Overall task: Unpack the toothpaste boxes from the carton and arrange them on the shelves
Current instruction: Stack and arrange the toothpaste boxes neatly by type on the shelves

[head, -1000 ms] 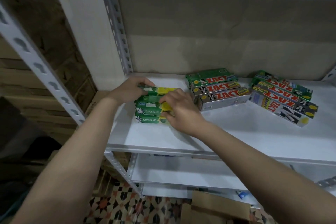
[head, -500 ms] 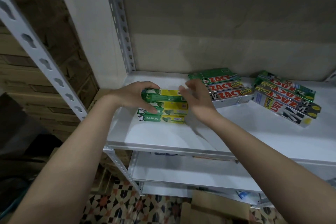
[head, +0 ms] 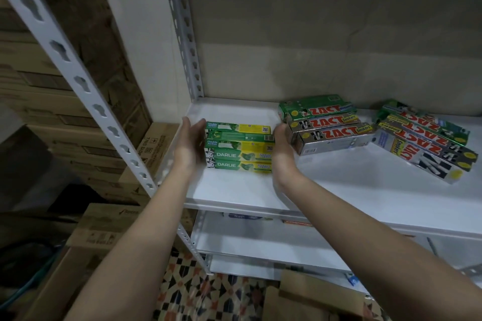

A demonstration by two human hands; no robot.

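A stack of several green and yellow Darlie toothpaste boxes (head: 238, 150) lies on the white shelf (head: 234, 190), near its left end. My left hand (head: 191, 143) is flat against the stack's left end, fingers straight. At the right end my right hand (head: 283, 148) presses in the same way. Neither hand wraps around a box. Three ZACT boxes (head: 326, 125) lie just right of my right hand. Further right lies a slanted group of ZACT boxes (head: 427, 143). The open brown carton (head: 313, 297) stands on the floor below.
A slotted white upright (head: 86, 91) runs diagonally at the left, with stacked cardboard boxes (head: 99, 224) behind and below it. A lower shelf (head: 260, 242) holds a few packets at its back. Bare shelf surface lies in front of the boxes.
My right hand left the top of the Darlie stack and went to its right end. My left hand slid from on top to the left end. The stack now looks squared up.
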